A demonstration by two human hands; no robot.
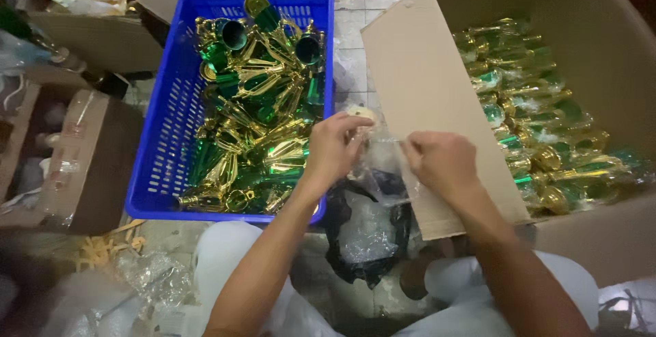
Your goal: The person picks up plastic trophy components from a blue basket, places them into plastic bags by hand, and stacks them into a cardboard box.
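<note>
While a thin clear plastic wrapper (384, 147) is stretched between them, the left hand (333, 147) and the right hand (441, 160) are held close together above the lap, each with fingers pinched on an edge of the film, apparently so that it can be pulled open or peeled off. A small pale-gold piece (360, 113) is seen just past the left fingertips, seemingly inside the wrapper; its exact shape cannot be told. Below the hands, a black bag (365, 241) with crumpled clear film lies on the tiled floor (362, 36) between the knees. To the left, a blue crate (167, 115) is heaped with unwrapped green and gold parts (263, 111). To the right, a cardboard box (424, 84) is filled with wrapped parts (540, 118); its flap stands close beside the right hand, crowding it. More boxes and loose film are scattered at far left.
</note>
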